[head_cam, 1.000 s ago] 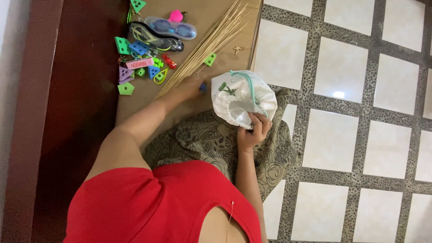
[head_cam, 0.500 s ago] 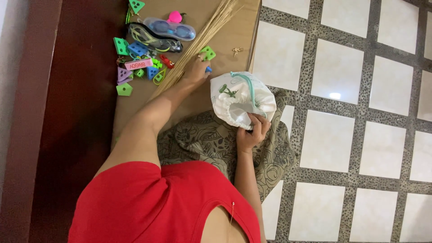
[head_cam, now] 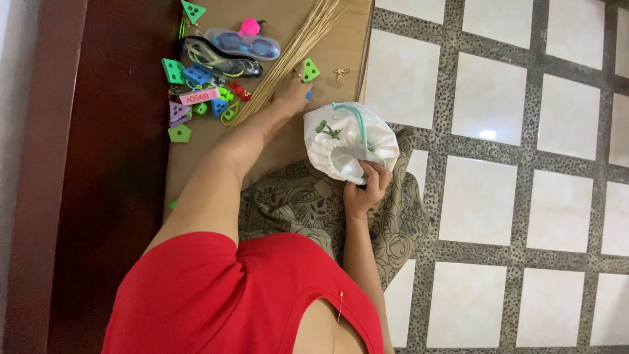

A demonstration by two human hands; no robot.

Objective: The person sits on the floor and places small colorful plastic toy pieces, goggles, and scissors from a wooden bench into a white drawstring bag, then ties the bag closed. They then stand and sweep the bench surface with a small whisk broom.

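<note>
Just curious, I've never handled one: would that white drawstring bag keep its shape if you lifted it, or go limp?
Probably limp: the white drawstring bag looks like thin cloth, wrinkled and gathered at its mouth where the right hand pinches it. It seems light, held by fingertips alone. Being soft, it is unlikely to roll.

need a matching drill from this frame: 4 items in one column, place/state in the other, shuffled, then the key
Items:
1. white drawstring bag
2. swim goggles
3. bundle of thin sticks
4. green triangle block

Places or states:
A. lies slantwise across the brown mat, running to the top edge
B. gripped at its gathered mouth by the right hand
C. just beyond the fingertips of the left hand
D. blue lenses, near the top of the mat, by a pink piece

Pairs: 1-B, 2-D, 3-A, 4-C
</note>
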